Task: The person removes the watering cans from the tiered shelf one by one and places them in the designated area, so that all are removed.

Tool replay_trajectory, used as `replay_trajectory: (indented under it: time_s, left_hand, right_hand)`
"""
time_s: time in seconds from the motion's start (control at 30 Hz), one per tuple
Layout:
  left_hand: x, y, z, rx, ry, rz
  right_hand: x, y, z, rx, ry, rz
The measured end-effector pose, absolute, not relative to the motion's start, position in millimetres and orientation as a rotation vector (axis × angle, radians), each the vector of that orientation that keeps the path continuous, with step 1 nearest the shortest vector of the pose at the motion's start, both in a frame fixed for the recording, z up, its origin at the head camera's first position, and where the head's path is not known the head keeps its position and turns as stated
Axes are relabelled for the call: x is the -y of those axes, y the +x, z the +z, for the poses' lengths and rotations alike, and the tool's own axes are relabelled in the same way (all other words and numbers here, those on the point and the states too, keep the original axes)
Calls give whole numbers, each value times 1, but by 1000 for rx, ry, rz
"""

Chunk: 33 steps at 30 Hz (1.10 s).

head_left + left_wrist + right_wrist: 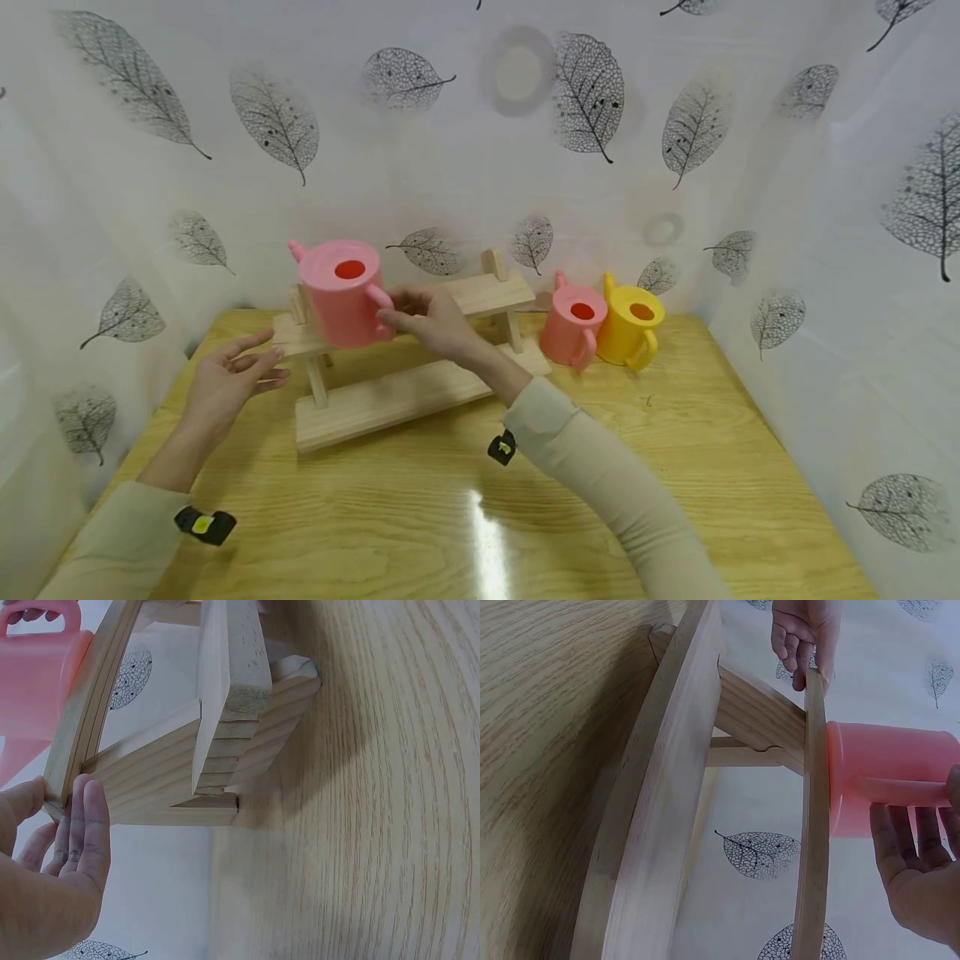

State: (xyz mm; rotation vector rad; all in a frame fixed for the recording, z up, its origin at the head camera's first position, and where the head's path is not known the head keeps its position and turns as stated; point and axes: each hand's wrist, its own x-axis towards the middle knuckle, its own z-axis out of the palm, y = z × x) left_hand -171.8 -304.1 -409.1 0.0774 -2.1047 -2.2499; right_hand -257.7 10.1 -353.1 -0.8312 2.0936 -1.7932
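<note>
A pink watering can [341, 304] with a red-orange opening is at the left end of the upper plank of a two-tier wooden stand [420, 400]. Its base meets that plank in the right wrist view. My right hand [435, 325] holds the can by its handle [907, 792], fingers hooked through the loop. The spout points to the back left. At the stand's left end, my left hand [228, 383] pinches the tip of the upper plank [71, 761], thumb on top and fingers beneath.
Right of the stand, a second pink watering can [564, 333] and a yellow one [622, 333] stand side by side on the wood-grain table [712, 467]. A leaf-printed curtain [465, 167] hangs behind and along both sides.
</note>
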Motion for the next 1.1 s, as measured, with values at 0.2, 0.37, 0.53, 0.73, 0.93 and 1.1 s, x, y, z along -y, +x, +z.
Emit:
replay_trajectory:
  time_s: [0.2,0.37,0.53,0.73,0.93,1.1]
  left_hand:
    - [305,-171,-409,2081,63,-2280]
    - [305,-171,-409,2090,82,-2272]
    - [305,-172,-410,2110,102,-2258]
    - [306,-172,-410,2107,81,-2256]
    - [307,-171,-411,2111,58,-2243]
    - [308,-172,-412,2118,53,-2232]
  right_hand:
    - [-26,-253,-352,-2152,-864,-1771]
    - [-50,-243,-347,-2154,-831,-1811]
    - [-85,-230,-343,-2143,-757,-1869]
    - [-139,-218,-342,-2178,-750,-1993]
    - [-199,-209,-344,-2241,-738,-2140]
    - [-251,-200,-343,-2310,-606,-2196]
